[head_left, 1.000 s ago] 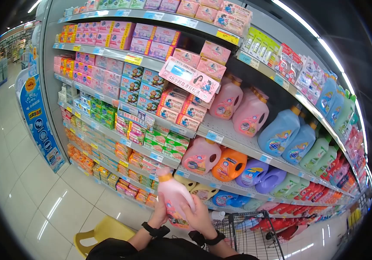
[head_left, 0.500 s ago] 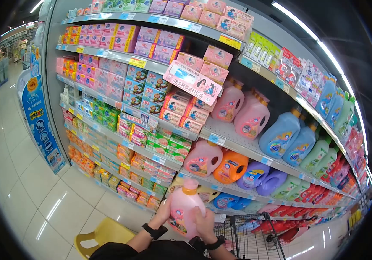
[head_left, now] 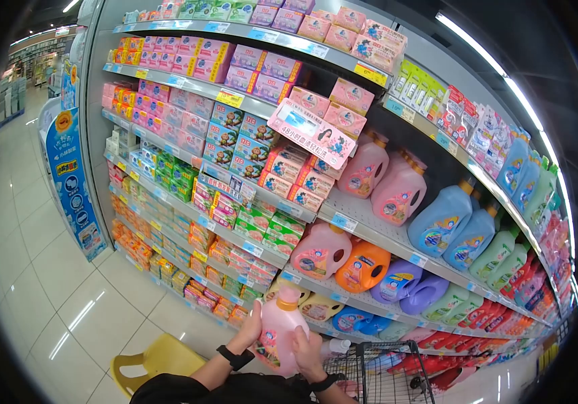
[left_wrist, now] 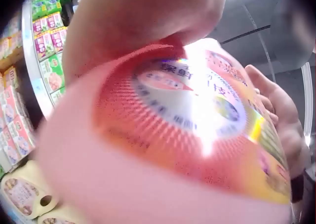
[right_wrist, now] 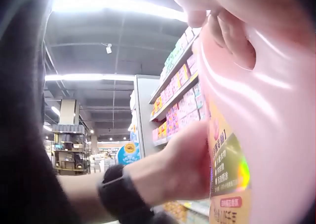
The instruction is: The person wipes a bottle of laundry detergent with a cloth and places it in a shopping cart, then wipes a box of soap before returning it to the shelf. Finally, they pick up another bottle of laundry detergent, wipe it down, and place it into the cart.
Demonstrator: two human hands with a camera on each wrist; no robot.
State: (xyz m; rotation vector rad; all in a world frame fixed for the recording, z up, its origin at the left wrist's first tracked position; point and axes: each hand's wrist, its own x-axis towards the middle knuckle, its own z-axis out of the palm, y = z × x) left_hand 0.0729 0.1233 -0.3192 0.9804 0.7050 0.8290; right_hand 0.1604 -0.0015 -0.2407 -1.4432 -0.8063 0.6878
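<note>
A pink bottle [head_left: 277,337] with a pink cap is held low in front of the body, its top leaning slightly right. Around its left side the left hand [head_left: 249,326] grips it; on the other side the right hand [head_left: 308,351] holds the handle. In the left wrist view the bottle's label [left_wrist: 187,100] fills the middle, with the left hand [left_wrist: 143,24] above it and the right hand [left_wrist: 281,110] beyond. In the right wrist view, fingers [right_wrist: 237,41] pass through the handle opening, and the left hand [right_wrist: 190,157] lies against the label side.
Shelves carry boxed goods [head_left: 235,141] and large bottles, including an orange bottle [head_left: 363,266] and a blue bottle [head_left: 440,217]. A black wire cart [head_left: 386,374] stands at the lower right, a yellow chair [head_left: 161,363] at the lower left. A blue display sign [head_left: 74,182] stands left.
The bottle's top has swung from leaning left to leaning slightly right, and the bottle sits a little lower. Both hands have stayed on it. The head view has shifted slightly.
</note>
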